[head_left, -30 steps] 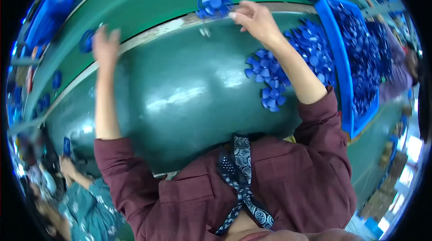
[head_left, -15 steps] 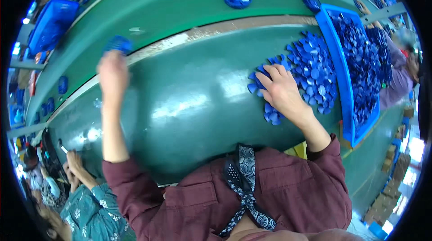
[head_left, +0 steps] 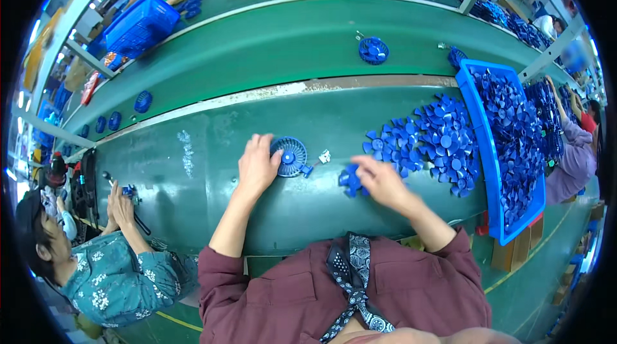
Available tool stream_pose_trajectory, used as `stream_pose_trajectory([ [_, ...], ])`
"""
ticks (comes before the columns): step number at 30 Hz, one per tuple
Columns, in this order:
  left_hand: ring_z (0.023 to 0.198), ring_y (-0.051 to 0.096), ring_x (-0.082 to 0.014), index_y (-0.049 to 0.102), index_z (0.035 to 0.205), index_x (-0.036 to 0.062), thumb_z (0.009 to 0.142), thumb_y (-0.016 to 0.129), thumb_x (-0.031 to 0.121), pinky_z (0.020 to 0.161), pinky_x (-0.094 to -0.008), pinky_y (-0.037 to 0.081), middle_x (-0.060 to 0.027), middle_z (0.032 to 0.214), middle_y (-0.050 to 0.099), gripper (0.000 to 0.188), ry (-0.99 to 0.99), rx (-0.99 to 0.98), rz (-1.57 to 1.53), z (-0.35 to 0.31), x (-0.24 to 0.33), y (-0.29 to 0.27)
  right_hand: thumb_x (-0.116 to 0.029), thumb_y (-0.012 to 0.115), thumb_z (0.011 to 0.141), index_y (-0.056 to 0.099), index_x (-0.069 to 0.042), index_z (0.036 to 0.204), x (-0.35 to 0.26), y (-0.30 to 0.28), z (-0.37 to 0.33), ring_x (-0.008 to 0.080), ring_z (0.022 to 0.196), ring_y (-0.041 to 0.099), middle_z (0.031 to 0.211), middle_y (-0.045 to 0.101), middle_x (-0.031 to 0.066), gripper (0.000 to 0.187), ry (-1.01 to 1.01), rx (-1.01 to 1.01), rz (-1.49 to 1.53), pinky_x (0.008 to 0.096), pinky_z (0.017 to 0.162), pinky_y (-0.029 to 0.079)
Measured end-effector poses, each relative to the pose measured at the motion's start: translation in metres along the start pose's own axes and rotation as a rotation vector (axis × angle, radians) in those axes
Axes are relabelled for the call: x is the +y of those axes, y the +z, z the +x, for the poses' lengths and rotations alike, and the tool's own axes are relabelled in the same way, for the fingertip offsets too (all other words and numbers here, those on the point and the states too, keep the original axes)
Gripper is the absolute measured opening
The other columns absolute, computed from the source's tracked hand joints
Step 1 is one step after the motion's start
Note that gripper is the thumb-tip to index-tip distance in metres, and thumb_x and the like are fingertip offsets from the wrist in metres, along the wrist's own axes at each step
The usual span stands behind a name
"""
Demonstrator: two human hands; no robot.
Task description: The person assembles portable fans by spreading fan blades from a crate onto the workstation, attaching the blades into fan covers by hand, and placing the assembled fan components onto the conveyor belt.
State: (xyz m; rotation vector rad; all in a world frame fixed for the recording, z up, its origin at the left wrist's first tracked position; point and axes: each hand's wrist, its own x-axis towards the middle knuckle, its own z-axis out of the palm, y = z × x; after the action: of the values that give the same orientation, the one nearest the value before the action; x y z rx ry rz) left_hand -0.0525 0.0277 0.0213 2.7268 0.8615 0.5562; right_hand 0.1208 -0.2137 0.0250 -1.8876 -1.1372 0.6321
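1. Off at 8 o'clock, counting from the round blue grille, a co-worker (head_left: 103,280) in a teal flowered top sits at the dark green table (head_left: 186,209), both hands brought close together.
2. Near 10 o'clock, a blue crate (head_left: 143,28) stands beyond the green belt (head_left: 244,58).
3. The left hand (head_left: 256,165) sits at the grille's 9 o'clock edge, fingers fairly straight and together, thumb at the rim; I can't tell whether it grips.
4. The round blue grille (head_left: 292,156) is on the table, mid-way along, with a small pale connector (head_left: 325,156) just beside it at 3 o'clock.
5. Between 3 and 4 o'clock, the right hand (head_left: 387,185) has a blue fan blade (head_left: 349,181) at its thumb and fingertips, narrowly pinched, slightly blurred.
6. Around 3 o'clock lies a heap of blades (head_left: 447,145), spread up to a blue tray (head_left: 488,151) filled with more.
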Motion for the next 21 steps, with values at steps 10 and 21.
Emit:
stream_pose_trajectory([
  [10,0.068,0.058,-0.0098,0.061,0.103,0.0006,0.092,0.061,0.022,0.059,-0.0241,0.049,-0.0050,0.085,0.065,0.024,-0.490,-0.063,-1.128,0.014,0.018,0.014,-0.018,0.075,0.073,0.059,-0.005,0.113,-0.012,0.019,-0.017,0.0347,0.081,0.060,0.093,0.056,0.0149,0.045,-0.236,-0.120,-0.509,0.0429,0.067,0.049],
  [21,0.095,0.065,-0.0171,0.057,0.117,0.0032,0.087,0.068,0.014,0.085,-0.0353,0.055,-0.0078,0.105,0.066,0.034,-0.646,-0.337,-1.922,-0.008,0.030,0.034,-0.004,0.065,0.077,0.062,-0.005,0.112,-0.016,0.019,-0.004,0.0340,0.084,0.058,0.096,0.056,0.0158,0.035,-0.365,-0.309,-0.406,0.0419,0.069,0.050],
])
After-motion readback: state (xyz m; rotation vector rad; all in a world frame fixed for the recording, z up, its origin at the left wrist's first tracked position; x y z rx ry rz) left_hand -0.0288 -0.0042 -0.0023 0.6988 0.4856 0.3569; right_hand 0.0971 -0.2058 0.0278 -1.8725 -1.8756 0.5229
